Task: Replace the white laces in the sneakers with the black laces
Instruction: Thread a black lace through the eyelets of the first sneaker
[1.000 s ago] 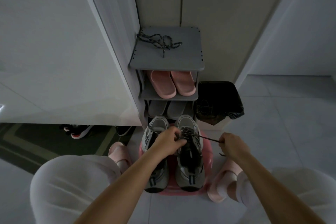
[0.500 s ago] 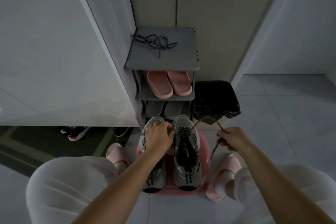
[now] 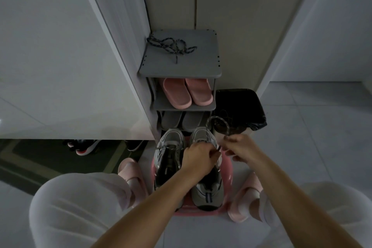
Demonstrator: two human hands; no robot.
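Two grey sneakers stand side by side on a pink stool [image 3: 226, 170]: the left sneaker [image 3: 168, 159] and the right sneaker [image 3: 209, 189]. My left hand [image 3: 198, 158] lies over the right sneaker's eyelets, fingers curled at the lace. My right hand [image 3: 239, 147] pinches a lace [image 3: 218, 122] that loops up in an arc above the shoe's toe. A dark speckled lace [image 3: 171, 46] lies tangled on top of the grey shoe rack [image 3: 203, 66].
The rack holds pink slippers [image 3: 187, 91] and grey slippers [image 3: 182, 120] on lower shelves. A bin with a black bag [image 3: 239, 106] stands right of the rack. My knees and pink slippers flank the stool. Dark shoes [image 3: 84, 147] sit under the white cabinet at left.
My right hand has moved left, close to my left hand, and the lace it holds now arcs up over the toe. My left hand has shifted onto the right sneaker.
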